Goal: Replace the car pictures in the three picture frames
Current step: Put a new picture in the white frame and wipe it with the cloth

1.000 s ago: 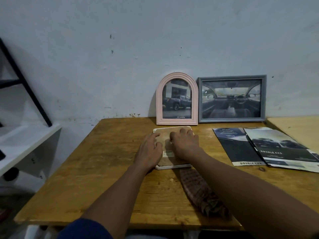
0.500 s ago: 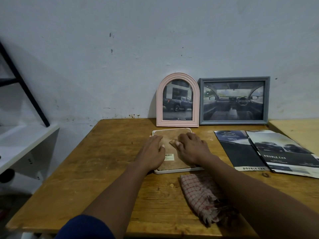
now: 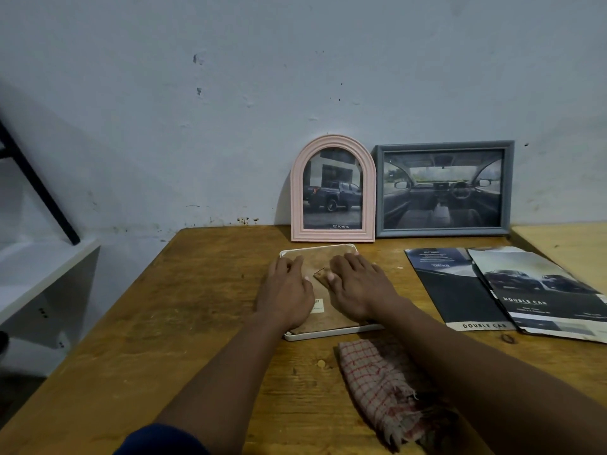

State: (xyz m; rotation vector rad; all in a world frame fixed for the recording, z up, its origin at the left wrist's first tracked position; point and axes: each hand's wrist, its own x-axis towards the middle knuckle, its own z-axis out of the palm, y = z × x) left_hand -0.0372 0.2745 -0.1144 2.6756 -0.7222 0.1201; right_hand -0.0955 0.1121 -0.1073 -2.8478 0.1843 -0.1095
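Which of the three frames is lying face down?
The white frame under both hands, brown backing up. The pink arched frame and grey frame stand against the wall.

The wooden table (image 3: 184, 307) is showing a worn, scuffed grain. The white frame's brown board backing (image 3: 320, 262) is looking matt, the brochures (image 3: 512, 290) are gleaming as glossy paper, and the checked cloth (image 3: 374, 385) is fraying.
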